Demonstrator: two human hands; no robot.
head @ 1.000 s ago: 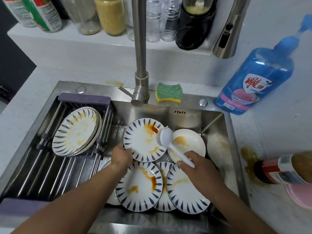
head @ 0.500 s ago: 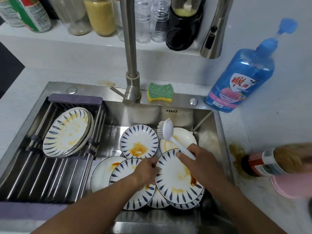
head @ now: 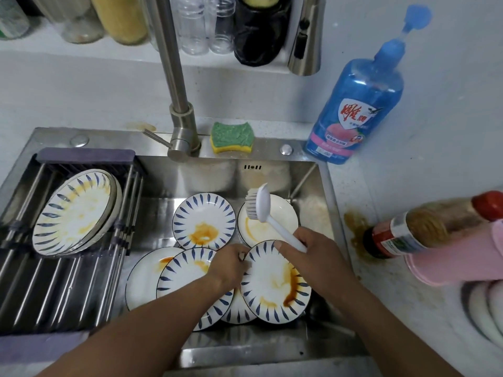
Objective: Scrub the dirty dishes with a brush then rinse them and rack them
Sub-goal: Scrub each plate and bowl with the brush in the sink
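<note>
Lower centre of the frame, over the sink point(head: 212, 178), left hand point(head: 228, 265) pinches rim of stained plate point(head: 275, 281), right hand point(head: 313, 248) closed around white brush point(head: 261, 205) handle, bristles raised, blue soap bottle point(head: 356, 104) upper right, red Chinese characters on label

We take this for a home kitchen: a steel sink point(head: 109, 137) sits in a pale counter point(head: 435, 131), with a tall faucet point(head: 174, 77) over it, a sponge point(head: 231, 137) on its back rim and a blue soap bottle point(head: 356, 110) at its corner. Sauce-stained plates point(head: 204, 224) lie in the basin, and more lean in a rack point(head: 54, 289) across its left side. Jars point(head: 122, 17) line the shelf point(head: 81, 50) behind, and a sauce bottle point(head: 424, 227) lies on its side by a brown spill point(head: 353, 229) on the counter. It all looks like household clutter.
</note>
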